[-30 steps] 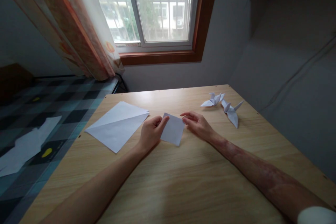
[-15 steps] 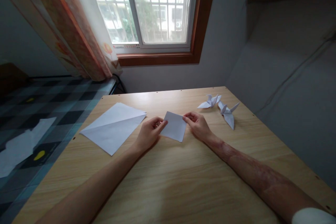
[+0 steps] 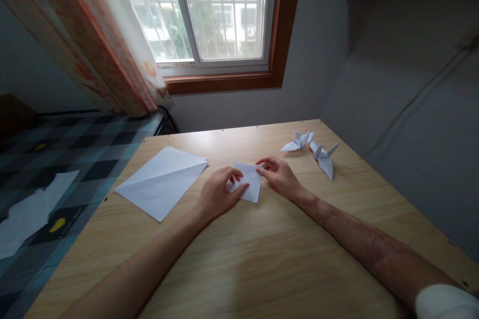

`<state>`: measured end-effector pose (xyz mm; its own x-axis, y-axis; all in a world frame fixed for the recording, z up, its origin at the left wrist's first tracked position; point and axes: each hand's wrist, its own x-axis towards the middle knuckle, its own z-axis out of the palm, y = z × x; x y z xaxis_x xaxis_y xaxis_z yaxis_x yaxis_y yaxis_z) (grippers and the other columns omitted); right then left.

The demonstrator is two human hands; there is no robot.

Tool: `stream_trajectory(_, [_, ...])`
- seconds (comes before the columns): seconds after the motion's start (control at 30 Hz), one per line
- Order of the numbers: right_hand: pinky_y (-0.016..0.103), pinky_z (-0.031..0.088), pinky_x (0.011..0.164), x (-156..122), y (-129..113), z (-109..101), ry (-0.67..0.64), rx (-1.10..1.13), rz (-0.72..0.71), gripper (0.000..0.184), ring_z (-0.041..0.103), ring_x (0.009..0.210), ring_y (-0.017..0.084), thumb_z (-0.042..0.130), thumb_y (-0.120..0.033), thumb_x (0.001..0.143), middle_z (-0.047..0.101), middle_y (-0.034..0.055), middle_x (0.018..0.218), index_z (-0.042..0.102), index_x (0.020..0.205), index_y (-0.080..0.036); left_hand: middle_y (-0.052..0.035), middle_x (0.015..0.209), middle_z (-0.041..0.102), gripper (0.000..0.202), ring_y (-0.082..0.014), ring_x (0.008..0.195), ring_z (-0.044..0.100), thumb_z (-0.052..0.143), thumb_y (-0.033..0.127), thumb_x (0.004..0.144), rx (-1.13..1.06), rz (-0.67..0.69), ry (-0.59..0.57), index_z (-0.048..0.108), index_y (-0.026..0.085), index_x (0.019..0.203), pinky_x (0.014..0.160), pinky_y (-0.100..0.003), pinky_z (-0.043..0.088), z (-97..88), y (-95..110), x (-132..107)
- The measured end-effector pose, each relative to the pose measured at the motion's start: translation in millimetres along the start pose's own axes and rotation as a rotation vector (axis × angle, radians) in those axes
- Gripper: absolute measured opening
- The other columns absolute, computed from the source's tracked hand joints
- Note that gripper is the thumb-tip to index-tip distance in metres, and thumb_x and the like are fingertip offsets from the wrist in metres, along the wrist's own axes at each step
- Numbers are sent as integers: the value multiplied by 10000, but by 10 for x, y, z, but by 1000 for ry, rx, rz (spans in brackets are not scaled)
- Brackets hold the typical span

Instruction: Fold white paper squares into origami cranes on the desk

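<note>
A small square of folded white paper point(image 3: 253, 185) is between my two hands above the middle of the wooden table. My left hand point(image 3: 222, 190) covers its left part, thumb lying across the paper and fingers curled at its upper left. With thumb and forefinger, my right hand point(image 3: 277, 175) pinches the upper right corner. The paper's underside is hidden. Left of my hands lies a larger white sheet point(image 3: 160, 184) with a crease across it. Two folded paper cranes, one further back point(image 3: 298, 141) and one nearer point(image 3: 324, 159), sit beyond my right hand.
The wooden table point(image 3: 209, 269) reaches toward the wall below a window point(image 3: 224, 15). A bed with a checked cover point(image 3: 93, 134) stands at left, with torn white paper point(image 3: 30, 214) on it. A patterned curtain point(image 3: 112, 50) hangs beside the window.
My left hand has slid right, further over the small paper, its thumb now across the face rather than at the left edge. My right hand keeps its corner. The view shifted slightly.
</note>
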<state>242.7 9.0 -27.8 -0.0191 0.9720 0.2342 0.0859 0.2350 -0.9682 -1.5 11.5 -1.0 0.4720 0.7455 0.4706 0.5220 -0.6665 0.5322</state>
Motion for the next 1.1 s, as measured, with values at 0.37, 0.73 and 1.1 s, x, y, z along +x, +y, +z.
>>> stream_trajectory(0.37, [358, 572, 951, -94, -114, 8, -206, 6, -124, 446, 698, 973, 196, 755, -385, 970, 715, 44, 1099, 629, 1374, -243, -30, 797, 687, 485, -191, 714, 587, 749, 677, 928, -19, -219, -120, 664, 204, 860, 650, -307, 402, -21, 127, 55])
stream_trajectory(0.73, [366, 578, 973, -110, -143, 13, -324, 48, -150, 352, 710, 1033, 205, 690, -404, 1053, 754, 66, 1212, 683, 1378, -268, -33, 798, 712, 417, -191, 729, 618, 733, 606, 956, -90, -250, -143, 742, 194, 893, 674, -304, 415, 16, 162, 86])
stream_trajectory(1.1, [314, 558, 807, -96, -108, 6, -242, -110, -108, 309, 689, 889, 202, 740, -428, 991, 735, 37, 994, 695, 1214, -219, -21, 767, 658, 325, -172, 706, 556, 734, 486, 927, -178, -225, -169, 712, 181, 817, 656, -288, 412, 5, 84, 84])
